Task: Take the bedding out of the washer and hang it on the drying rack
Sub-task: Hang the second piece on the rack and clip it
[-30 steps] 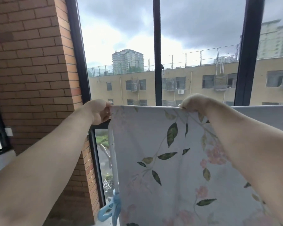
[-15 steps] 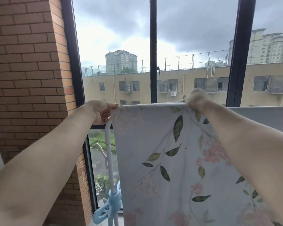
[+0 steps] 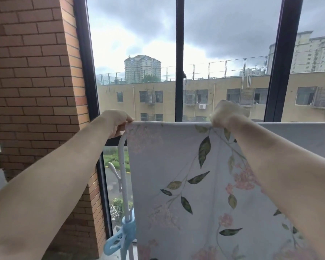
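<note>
Windows frame both hands: left hand (image 3: 118, 122) and right hand (image 3: 224, 114) pinching soft, limp bedding's (image 3: 186, 184) top fold over the drying rack (image 3: 122, 158).

The bedding (image 3: 176, 184) is identified as thin matt cloth with a printed pattern. The tube of the drying rack (image 3: 122, 166) is finished smooth, white and slightly glossy. The clip (image 3: 124, 235) is formed in pale blue plastic. The brick wall (image 3: 32, 72) is rough and matt.

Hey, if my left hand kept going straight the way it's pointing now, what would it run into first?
Probably the window pane beyond the drying rack; your left hand grips the floral sheet at the top rail. Depth is hard to judge.
</note>
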The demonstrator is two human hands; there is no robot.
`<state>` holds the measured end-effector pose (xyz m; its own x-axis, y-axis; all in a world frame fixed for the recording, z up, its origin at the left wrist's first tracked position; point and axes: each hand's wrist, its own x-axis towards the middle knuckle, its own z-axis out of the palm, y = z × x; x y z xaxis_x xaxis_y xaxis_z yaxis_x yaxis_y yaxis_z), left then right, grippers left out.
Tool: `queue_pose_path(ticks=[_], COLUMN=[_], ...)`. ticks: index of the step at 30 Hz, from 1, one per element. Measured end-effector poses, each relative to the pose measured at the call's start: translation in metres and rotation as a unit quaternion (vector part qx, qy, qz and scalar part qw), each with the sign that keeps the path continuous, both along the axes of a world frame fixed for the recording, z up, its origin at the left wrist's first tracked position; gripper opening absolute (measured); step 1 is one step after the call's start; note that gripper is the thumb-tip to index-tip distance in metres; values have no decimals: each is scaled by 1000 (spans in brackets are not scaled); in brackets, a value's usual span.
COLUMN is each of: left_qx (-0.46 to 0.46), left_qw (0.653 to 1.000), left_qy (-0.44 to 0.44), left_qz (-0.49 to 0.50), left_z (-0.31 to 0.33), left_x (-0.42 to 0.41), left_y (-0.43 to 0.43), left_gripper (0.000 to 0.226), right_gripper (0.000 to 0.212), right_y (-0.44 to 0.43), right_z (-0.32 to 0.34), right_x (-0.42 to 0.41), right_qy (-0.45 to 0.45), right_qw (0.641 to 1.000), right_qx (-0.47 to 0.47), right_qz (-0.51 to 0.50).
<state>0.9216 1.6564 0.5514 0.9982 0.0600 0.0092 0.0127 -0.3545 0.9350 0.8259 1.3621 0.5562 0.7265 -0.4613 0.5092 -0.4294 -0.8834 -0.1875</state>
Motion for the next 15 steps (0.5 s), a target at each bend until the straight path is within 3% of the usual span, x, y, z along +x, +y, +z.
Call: queue_pose_path(ticks=[2, 4, 6, 8, 9, 11, 13, 15], left_qx=[206, 370, 483, 509, 491, 429, 376, 350], left_qw=[969, 902, 830, 780, 775, 801, 842, 856], left_qy=[-128, -210, -254, -332, -373, -412, -386, -378], left_qz=[53, 74, 119, 148, 139, 66, -20, -41], left_z=[0, -7, -21, -34, -38, -46, -56, -65], left_x=[-3, -15, -22, -25, -23, -13, -5, -1], left_y=[-14, -31, -47, -56, -57, -53, -46, -36], left_gripper=[24, 34, 51, 52, 51, 52, 55, 59], right_gripper=[29, 42, 52, 60, 63, 67, 67, 64], right_y=[4, 20, 37, 49, 51, 52, 49, 49], right_z=[-5, -10, -17, -30, -37, -47, -50, -49], right_x=[4, 7, 14, 21, 22, 22, 21, 19], right_qy=[-74, -97, -71, -39, -32, -42, -53, -52], right_qw=[995, 985, 979, 980, 981, 983, 982, 982], right_qx=[-49, -58, -50, -50, -62, -91, -103, -103], right_qz=[48, 127, 182, 189, 179, 155, 149, 151])
